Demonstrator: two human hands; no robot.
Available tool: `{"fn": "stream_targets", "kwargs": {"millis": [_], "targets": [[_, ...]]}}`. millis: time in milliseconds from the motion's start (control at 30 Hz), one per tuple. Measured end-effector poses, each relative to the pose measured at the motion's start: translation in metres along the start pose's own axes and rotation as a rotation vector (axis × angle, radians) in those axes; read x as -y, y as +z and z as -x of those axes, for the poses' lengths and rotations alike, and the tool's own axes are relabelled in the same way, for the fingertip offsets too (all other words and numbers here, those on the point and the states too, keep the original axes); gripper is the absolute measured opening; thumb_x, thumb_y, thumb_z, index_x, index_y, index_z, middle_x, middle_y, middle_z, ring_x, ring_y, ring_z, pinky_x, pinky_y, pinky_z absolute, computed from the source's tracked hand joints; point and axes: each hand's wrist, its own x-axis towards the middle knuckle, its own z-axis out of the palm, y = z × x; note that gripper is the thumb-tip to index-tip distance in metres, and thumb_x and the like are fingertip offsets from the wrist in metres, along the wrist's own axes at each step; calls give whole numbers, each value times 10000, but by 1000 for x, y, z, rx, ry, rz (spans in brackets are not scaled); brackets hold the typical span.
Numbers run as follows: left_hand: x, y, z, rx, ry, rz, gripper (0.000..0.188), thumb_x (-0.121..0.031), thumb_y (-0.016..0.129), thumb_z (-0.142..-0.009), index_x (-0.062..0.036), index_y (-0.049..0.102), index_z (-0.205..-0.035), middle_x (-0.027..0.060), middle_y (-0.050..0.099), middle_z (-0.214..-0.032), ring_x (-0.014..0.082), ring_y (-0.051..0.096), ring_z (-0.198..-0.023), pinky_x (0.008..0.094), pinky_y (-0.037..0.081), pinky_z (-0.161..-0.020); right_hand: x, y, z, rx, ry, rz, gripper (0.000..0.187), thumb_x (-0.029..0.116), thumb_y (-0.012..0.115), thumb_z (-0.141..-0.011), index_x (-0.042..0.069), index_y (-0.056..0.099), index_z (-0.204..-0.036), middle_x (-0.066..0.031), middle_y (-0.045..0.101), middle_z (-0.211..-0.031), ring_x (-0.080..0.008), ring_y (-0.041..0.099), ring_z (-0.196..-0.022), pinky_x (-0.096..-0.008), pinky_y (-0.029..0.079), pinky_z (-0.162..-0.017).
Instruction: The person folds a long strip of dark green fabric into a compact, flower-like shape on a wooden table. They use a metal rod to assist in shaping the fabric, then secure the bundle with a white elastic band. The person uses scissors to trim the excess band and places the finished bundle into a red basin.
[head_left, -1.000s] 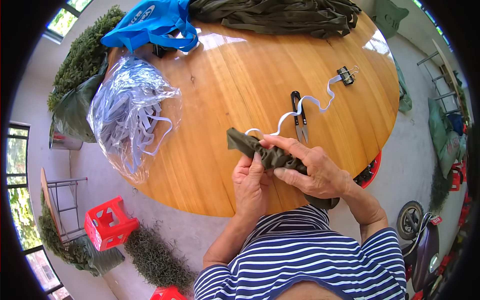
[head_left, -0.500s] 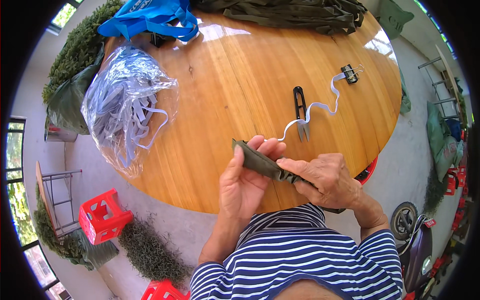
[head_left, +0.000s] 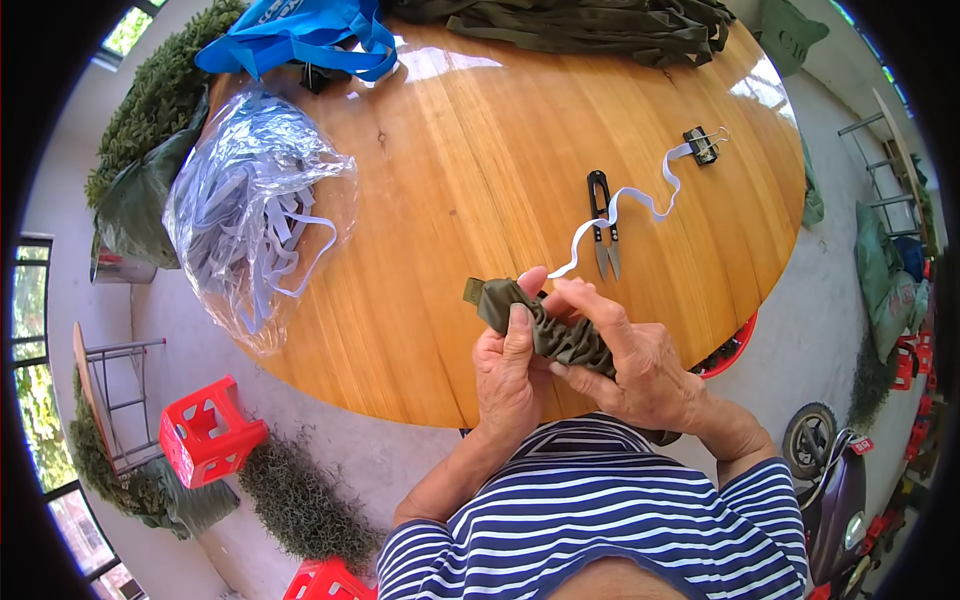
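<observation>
Near the table's front edge, my left hand (head_left: 508,365) is closed on an olive-green fabric tube (head_left: 570,343), thumb on top. The tube is bunched into tight gathers, and a small flat tab sticks out at its left end. My right hand (head_left: 645,370) grips the gathered right end between thumb and fingers. A narrow white elastic band (head_left: 640,193) runs from beside my fingertips in waves to a black binder clip (head_left: 704,147), which is fastened on its far end. Under the band lie black thread snips (head_left: 600,205), blades toward me. Whether the band enters the tube is hidden.
On the table's left sits a clear plastic bag (head_left: 250,190) of white elastic strips. A blue bag (head_left: 300,40) and a pile of olive fabric strips (head_left: 590,30) lie along the far edge. Red stools (head_left: 210,430) and artificial greenery (head_left: 300,495) stand on the floor at left.
The fabric tube has gone from mostly smooth to tightly gathered. My left hand has shifted right and its thumb now presses on top. The near part of the elastic has moved slightly.
</observation>
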Motion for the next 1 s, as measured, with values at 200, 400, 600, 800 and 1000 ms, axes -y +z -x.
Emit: {"fn": "stream_targets", "kwargs": {"millis": [200, 400, 600, 800, 1000], "targets": [[-18, -9, -2, 110, -360, 110, 502, -381, 376, -934, 32, 437, -1214, 230, 524, -1166, 290, 508, -1108, 389, 428, -925, -13, -14, -4, 108, -210, 211, 464, 97, 655, -685, 58, 540, -1132, -87, 609, -700, -209, 551, -466, -308, 424, -433], [-15, -9, -2, 54, -363, 326, 535, -349, 248, -961, 84, 387, -1243, 284, 423, -1257, 392, 425, -1172, 474, 370, -975, 8, -33, 9, 259, -221, 260, 506, 51, 650, -637, 45, 556, -1134, -29, 553, -561, -161, 469, -393, -288, 351, -398], [-11, -3, 0, 104, -238, 317, 427, -249, 344, -940, 21, 371, -1270, 219, 478, -1234, 355, 446, -1169, 459, 368, -990, 6, -29, 16, 189, -166, 351, 535, 33, 638, -631, 50, 541, -1157, -23, 548, -565, -154, 467, -398, -287, 351, -399], [-7, -4, 0, 130, -201, 152, 423, -173, 444, -914, 23, 357, -1278, 198, 506, -1207, 333, 478, -1143, 449, 377, -984, -6, -23, 13, 132, -96, 185, 446, 15, 634, -670, 24, 548, -1107, -91, 601, -693, -201, 562, -491, -307, 431, -461], [-8, 1, 3, 126, -139, -46, 440, -245, 458, -915, 28, 389, -1253, 192, 539, -1165, 333, 496, -1122, 451, 387, -973, -13, -11, 14, 28, -76, 41, 382, -11, 649, -665, 10, 562, -1037, -116, 608, -721, -254, 618, -609, -304, 475, -532]]}}
